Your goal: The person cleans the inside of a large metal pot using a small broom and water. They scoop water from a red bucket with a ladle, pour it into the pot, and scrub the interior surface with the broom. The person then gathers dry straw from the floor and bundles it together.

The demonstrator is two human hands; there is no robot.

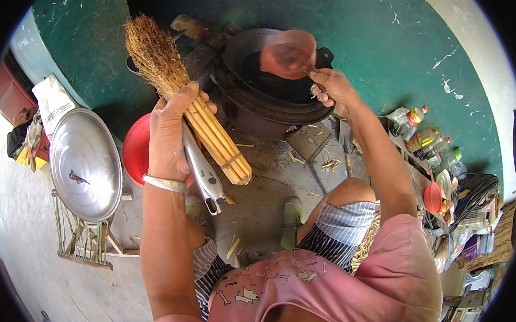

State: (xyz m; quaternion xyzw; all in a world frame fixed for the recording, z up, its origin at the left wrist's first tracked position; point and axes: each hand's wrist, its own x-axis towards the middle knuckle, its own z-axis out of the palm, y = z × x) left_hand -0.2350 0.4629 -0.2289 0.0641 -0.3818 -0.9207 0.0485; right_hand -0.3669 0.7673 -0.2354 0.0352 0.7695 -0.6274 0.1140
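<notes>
My left hand (173,121) is closed around a straw whisk brush (215,141), its bristles pointing up and away, together with the metal handle of a utensil (201,172); the utensil's far end is hidden behind the brush. In my right hand (330,87) is the handle of a red plastic ladle (289,54), whose bowl is over a large black wok (253,80). The wok sits on a dark round stove (256,119). Whether the ladle holds liquid I cannot tell.
A red basin (137,150) is behind my left forearm. A large metal lid (85,165) rests on a low stool (85,240) at left. Bottles (427,139) and a red strainer (433,197) are at right. Straw bits (330,163) litter the floor; a green wall rises behind the stove.
</notes>
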